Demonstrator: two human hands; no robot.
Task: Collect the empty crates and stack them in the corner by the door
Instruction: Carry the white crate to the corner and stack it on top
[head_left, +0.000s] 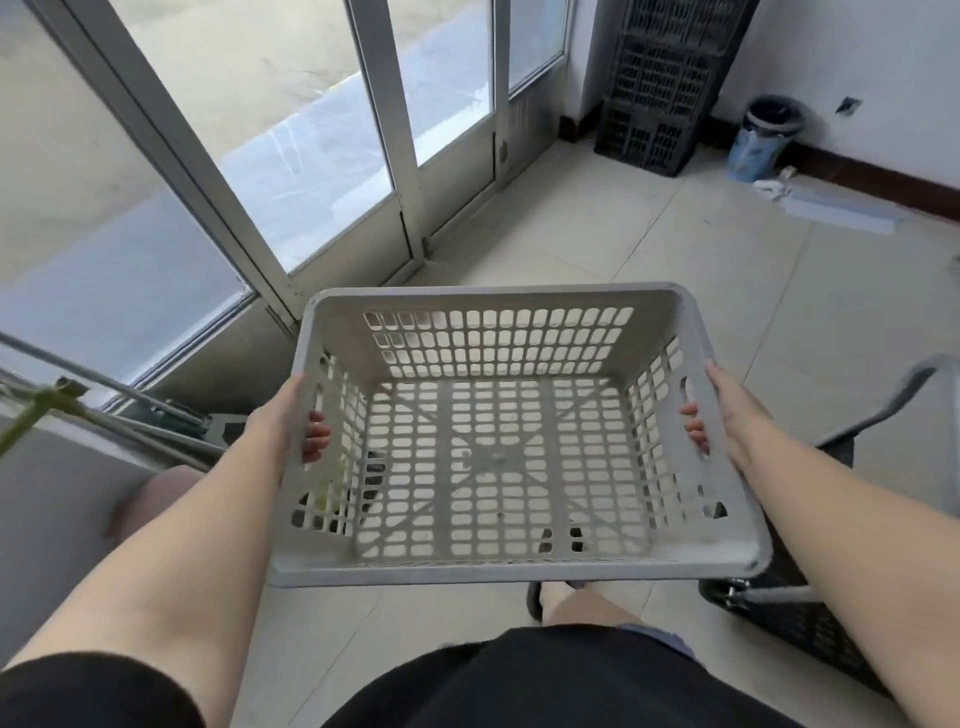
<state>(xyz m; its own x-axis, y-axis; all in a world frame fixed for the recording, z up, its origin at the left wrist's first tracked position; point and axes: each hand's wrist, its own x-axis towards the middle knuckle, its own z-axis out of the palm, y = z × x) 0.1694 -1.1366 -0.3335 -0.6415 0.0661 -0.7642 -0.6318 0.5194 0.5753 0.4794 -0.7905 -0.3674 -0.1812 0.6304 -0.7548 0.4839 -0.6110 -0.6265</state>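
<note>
Crate in hand: I see one light grey crate, empty, carried level in front of the body above the tiled floor.
Left hand: my left hand grips the crate's left handle slot, fingertips curled through to the inside wall.
Right hand: my right hand grips the right handle slot the same way, fingers hooked through the opening.
Corner stack: dark crates already stand piled in the far corner, against the white wall, just beside the glass door. How many are in the pile I cannot tell.
Distance: the grey crate is well apart from that pile, with open floor between.
Done so far: as I judge it, some collecting is finished, since a stack exists.
Left to do: I reckon this crate must be walked to the corner and set on the pile.
Other crates: a dark mesh cart sits by my right leg; I cannot tell whether it counts.
</note>
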